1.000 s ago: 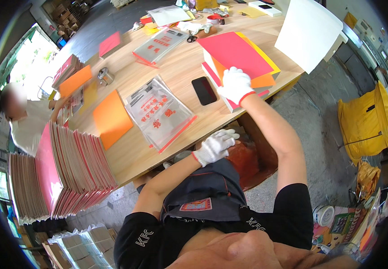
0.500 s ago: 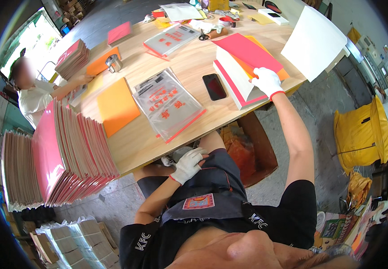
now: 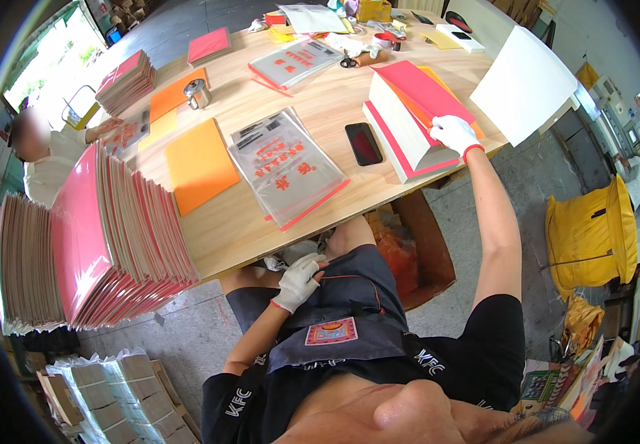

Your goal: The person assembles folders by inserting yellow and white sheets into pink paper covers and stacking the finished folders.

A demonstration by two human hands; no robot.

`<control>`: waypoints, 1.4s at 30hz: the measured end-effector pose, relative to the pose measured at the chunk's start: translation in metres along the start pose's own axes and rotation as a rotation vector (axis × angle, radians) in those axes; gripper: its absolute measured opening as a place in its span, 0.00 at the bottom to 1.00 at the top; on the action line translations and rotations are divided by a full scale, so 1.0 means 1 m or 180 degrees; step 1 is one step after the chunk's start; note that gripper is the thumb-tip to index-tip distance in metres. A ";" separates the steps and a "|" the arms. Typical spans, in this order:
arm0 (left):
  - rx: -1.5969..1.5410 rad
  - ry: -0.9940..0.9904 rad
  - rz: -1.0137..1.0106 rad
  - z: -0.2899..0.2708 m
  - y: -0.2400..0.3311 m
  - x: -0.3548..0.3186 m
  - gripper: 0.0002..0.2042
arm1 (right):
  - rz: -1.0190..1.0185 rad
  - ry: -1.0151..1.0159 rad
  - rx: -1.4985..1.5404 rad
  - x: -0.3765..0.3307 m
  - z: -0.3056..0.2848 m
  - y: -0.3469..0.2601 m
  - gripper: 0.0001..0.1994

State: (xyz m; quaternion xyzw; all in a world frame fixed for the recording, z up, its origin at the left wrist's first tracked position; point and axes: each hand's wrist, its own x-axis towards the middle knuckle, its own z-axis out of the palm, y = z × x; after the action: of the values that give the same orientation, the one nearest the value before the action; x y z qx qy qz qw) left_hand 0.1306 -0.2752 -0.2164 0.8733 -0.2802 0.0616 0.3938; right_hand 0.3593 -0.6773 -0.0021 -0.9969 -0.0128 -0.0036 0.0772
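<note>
Head view: the paper stack [image 3: 397, 124] lies on the wooden table [image 3: 220, 240], immediately to the right of the black phone [image 3: 364, 143], which serves as the reference. The gloved right hand [image 3: 454, 134] is at the stack's near end, right of the phone, with its fingers bent over the edge of the upper sheets. Whether the fingers pinch these sheets or only rest on them cannot be told, as the thumb side is hidden. The gloved left hand [image 3: 299, 281] lies on the dark apron [image 3: 368, 318], on the wearer's side of the phone and to its left. Its fingers are curled; whether they hold anything cannot be told.

Handling, as judged: the full stack is probably heavy, while single sheets should be light and flexible, prone to sliding over one another and to creasing at corners. Take hold of a sheet at its near edge or corner; support the full stack from beneath, at both ends.

Appearance: the stack is a thick white block, with a red layer along its base. A smooth red sheet [image 3: 423, 85] covers the top, an orange layer shows beneath it on the phone side, and a yellow margin shows at the side away from the phone.
</note>
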 end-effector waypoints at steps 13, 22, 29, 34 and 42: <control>-0.0075 0.0032 -0.0191 -0.009 0.003 -0.005 0.12 | -0.0696 0.0482 -0.0990 -0.029 0.002 -0.001 0.29; -0.0059 0.0148 0.0224 -0.019 0.001 0.006 0.11 | 0.0494 0.1581 0.0431 -0.092 0.037 0.060 0.32; -0.0264 0.0102 0.0054 -0.051 0.012 0.090 0.13 | 0.1566 0.0579 0.5998 -0.043 0.093 0.174 0.17; -0.1123 0.0518 -0.0778 -0.088 -0.007 0.111 0.24 | 0.0445 0.0733 0.5313 -0.046 0.077 0.071 0.17; -0.2522 0.1342 -0.0493 -0.149 -0.051 0.153 0.32 | -0.0648 0.0817 0.3495 -0.069 0.138 -0.050 0.09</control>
State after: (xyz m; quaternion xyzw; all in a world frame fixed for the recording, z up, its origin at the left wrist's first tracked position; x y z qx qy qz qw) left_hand 0.3022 -0.2076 -0.0973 0.6420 -0.1297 0.0964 0.7495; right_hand 0.2901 -0.6081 -0.1310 -0.7959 -0.0992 -0.1249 0.5840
